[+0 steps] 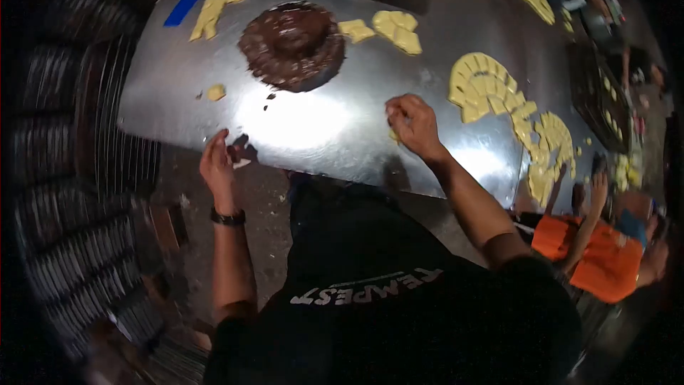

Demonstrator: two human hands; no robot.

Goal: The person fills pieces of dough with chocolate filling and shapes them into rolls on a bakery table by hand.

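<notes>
My left hand (217, 162) is off the near edge of the metal table, its fingers slightly apart, and I see nothing held in it. My right hand (415, 127) is over the table with fingers curled in. A small yellow dough piece (394, 136) shows at its thumb side, partly hidden by the hand. Between and beyond my hands sits a mound of dark brown, chocolate-like filling (292, 43). A small round dough piece (216, 92) lies in front of it, on the left.
Flat dough pieces (399, 31) lie right of the mound, and a fan of cut dough (484, 82) farther right. A blue strip (182, 8) lies at the far left corner. Racks of trays (107, 271) stand left. A person in an orange shirt (591, 257) works at the right.
</notes>
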